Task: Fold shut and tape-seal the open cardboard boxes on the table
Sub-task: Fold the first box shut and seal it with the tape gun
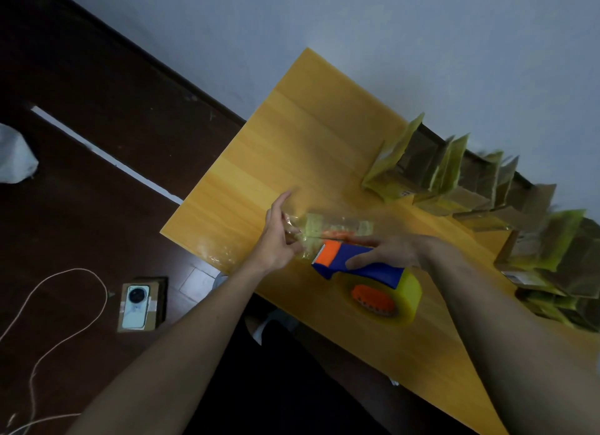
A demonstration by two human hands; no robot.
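The tape dispenser point(363, 269) was gripped by the right hand point(393, 251) above the table point(308, 136), fingers curled over its blue handle. A strip of clear tape point(328, 228) was pinched at its end by the left hand point(277, 239). Farther off, open cardboard boxes point(480, 181) were lined up along the wall point(389, 28).

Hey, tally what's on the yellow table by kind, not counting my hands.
Tape dispenser: 1
Roll of tape on it: 1
Pulled strip of clear tape: 1
Open cardboard boxes: blurred row, roughly 6
Total: roughly 9
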